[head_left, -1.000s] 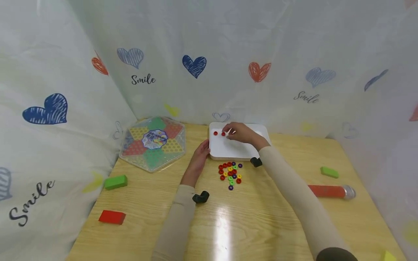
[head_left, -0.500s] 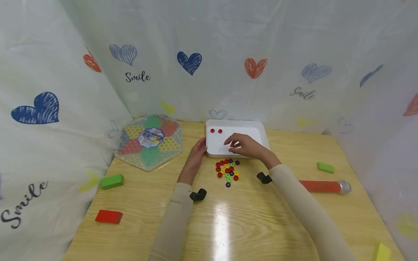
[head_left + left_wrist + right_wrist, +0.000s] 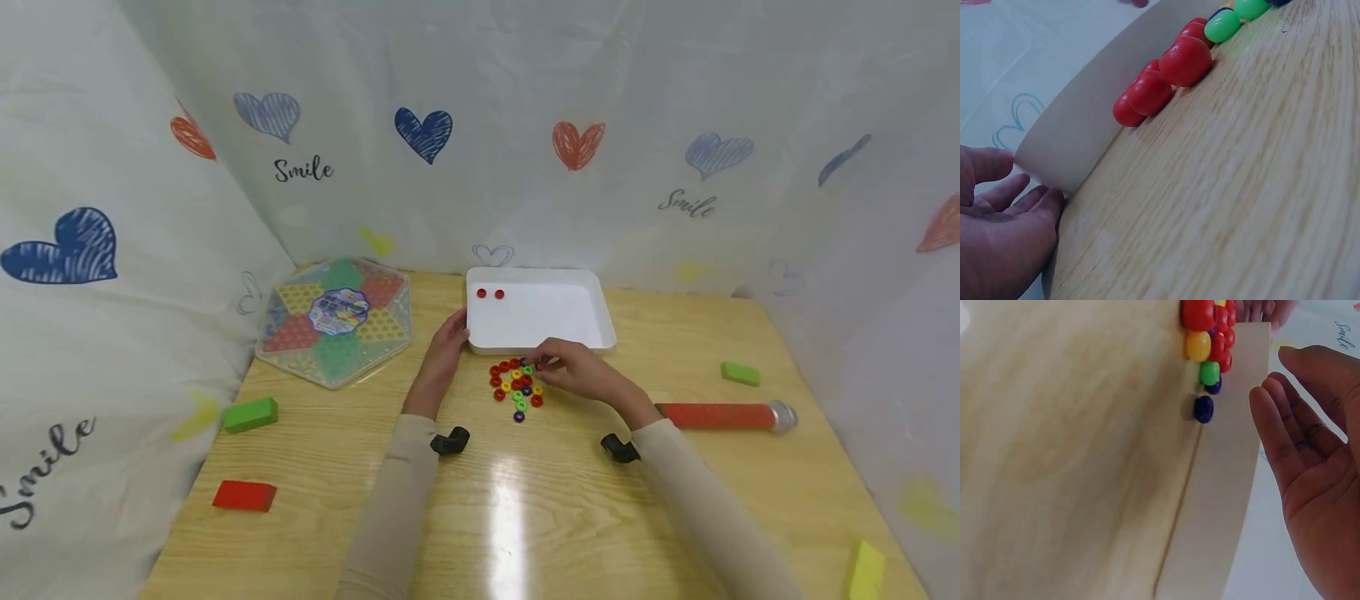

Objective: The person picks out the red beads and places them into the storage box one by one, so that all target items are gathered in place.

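A white tray [image 3: 540, 312] lies at the back of the table, with two small red ring beads [image 3: 491, 293] near its far left corner. My left hand [image 3: 442, 350] rests against the tray's left side; in the left wrist view its thumb and fingertips touch the tray's outer corner. In front of the tray sits a cluster of red, yellow, green and purple beads [image 3: 496, 382]. Over the right edge of that cluster is my right hand [image 3: 573, 368]. Its fingers are loosely bent, with a gap to the thumb and nothing between them in the right wrist view.
A hexagonal star-patterned game board [image 3: 300, 335] lies back left. Further forward are a green block [image 3: 250, 414] and a red block [image 3: 244, 495]. On the right lie a red tube [image 3: 716, 416] with a silvery end, a green block [image 3: 741, 373] and a yellow block [image 3: 867, 571].
My right hand has left the red beads inside the tray and come back toward me, to the bead cluster. The left hand stays at the tray's side. The head view has shifted slightly.
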Demonstrator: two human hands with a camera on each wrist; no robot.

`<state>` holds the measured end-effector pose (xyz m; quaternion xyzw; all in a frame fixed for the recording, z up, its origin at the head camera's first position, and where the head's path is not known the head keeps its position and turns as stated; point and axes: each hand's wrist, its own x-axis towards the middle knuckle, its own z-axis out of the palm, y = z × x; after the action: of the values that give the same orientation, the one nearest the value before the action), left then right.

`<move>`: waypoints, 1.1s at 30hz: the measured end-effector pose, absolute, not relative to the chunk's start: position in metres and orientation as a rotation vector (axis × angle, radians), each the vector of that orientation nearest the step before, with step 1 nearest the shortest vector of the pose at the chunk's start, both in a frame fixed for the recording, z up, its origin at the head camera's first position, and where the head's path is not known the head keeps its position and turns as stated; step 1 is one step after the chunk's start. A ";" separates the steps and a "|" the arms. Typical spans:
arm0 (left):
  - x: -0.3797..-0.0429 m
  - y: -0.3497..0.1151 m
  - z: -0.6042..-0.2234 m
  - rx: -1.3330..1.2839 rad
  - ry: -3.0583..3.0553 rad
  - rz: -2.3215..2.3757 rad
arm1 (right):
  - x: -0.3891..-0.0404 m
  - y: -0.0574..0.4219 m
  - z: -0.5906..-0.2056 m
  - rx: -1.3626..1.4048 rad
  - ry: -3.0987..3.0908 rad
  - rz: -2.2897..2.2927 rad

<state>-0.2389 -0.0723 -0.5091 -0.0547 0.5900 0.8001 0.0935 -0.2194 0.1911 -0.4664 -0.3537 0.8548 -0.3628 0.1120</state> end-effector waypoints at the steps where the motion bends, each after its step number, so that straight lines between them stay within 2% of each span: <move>1: -0.239 -0.073 -0.509 -0.163 1.754 2.375 | -0.216 0.192 -0.468 -1.036 2.514 -1.054; 11: -0.242 -0.077 -0.507 -0.149 1.743 2.406 | -0.191 0.196 -0.477 -1.057 2.533 -1.001; 33: -0.242 -0.071 -0.507 -0.210 1.732 2.357 | -0.179 0.192 -0.480 -1.103 2.624 -0.864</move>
<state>-0.2416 -0.0715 -0.5074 -0.0713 0.5874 0.7994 0.1042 -0.1793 0.1921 -0.4802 -0.3697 0.8790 -0.2893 0.0834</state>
